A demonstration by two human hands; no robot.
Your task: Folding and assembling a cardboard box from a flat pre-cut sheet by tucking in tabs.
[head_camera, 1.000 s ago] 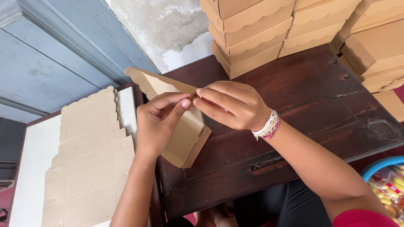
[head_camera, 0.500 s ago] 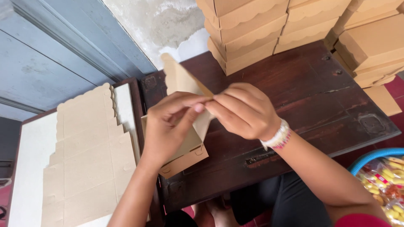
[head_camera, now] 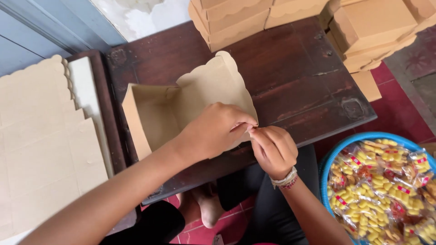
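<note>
While the half-folded cardboard box lies near the bench's front edge, the left hand and right hand meet there, fingers pinched shut on its scalloped flap's corner.

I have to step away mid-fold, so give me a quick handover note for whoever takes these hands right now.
Left hand: pinching the near corner of the half-folded cardboard box.
Right hand: fingertips meet the left's at that same corner.
Box: on the dark wooden table, one side wall upright, scalloped lid flap open and lying back.
Done: box partly erected; finished boxes stacked at the table's far edge.
Left: this corner looks unfinished, lid not closed. Flat blanks lie on the left; a blue basket of snack packets sits on the right.
</note>
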